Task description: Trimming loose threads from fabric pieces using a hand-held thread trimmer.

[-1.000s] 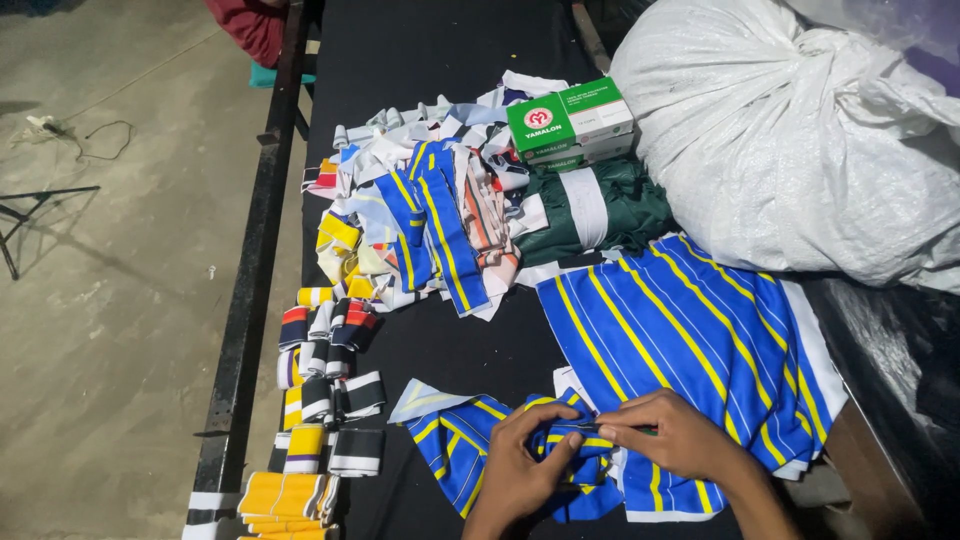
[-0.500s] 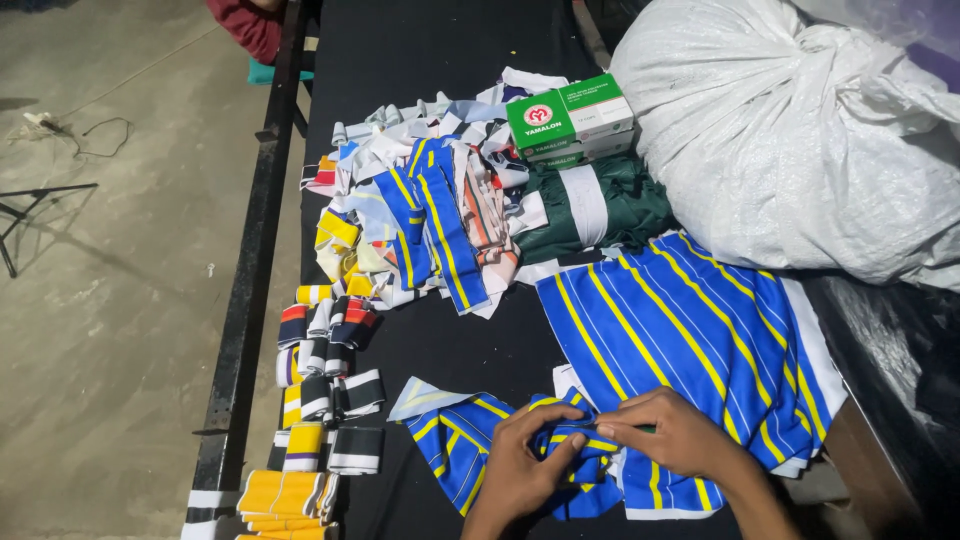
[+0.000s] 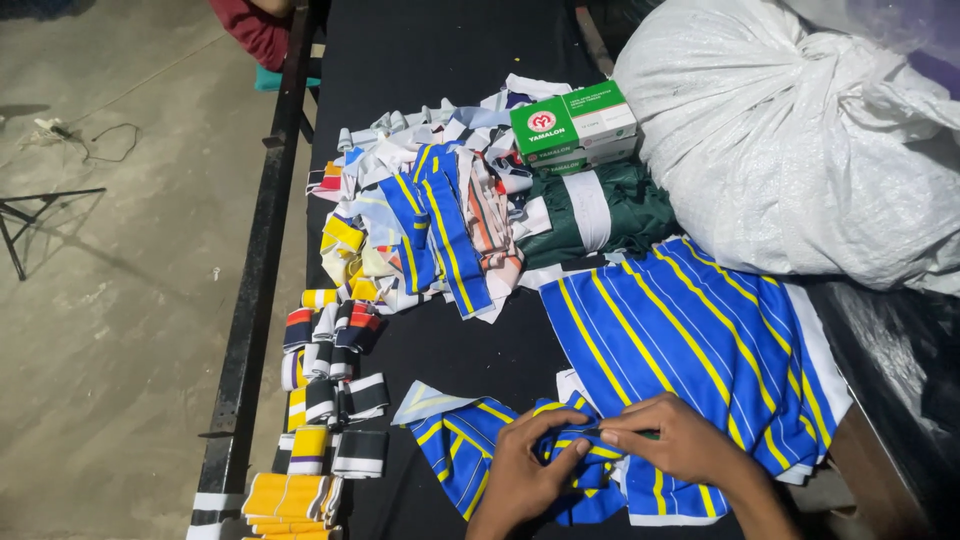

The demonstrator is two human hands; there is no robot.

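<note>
Cloth: I see a soft blue knit strip with yellow stripes [image 3: 470,450], crumpled, on the black table [image 3: 440,60].
Left hand [image 3: 525,470]: pinching the strip's bunched middle.
Right hand [image 3: 680,440]: fingers closed on the same fold, touching the left.
Beyond the hands: flat matching striped panel [image 3: 690,340]; white woven sack [image 3: 800,140].
Change: grip barely shifted.

Fabric [image 3: 690,340], centre right: blue, yellow stripes, white edge. Strip [image 3: 470,445] at bottom centre: same blue and yellow. Scrap pile [image 3: 430,215], upper centre: white, blue, yellow, red. Box [image 3: 572,122]: green and white. Cloth [image 3: 600,210]: dark green, white band. Sack [image 3: 800,130], upper right: white. Table [image 3: 400,50]: black.
</note>
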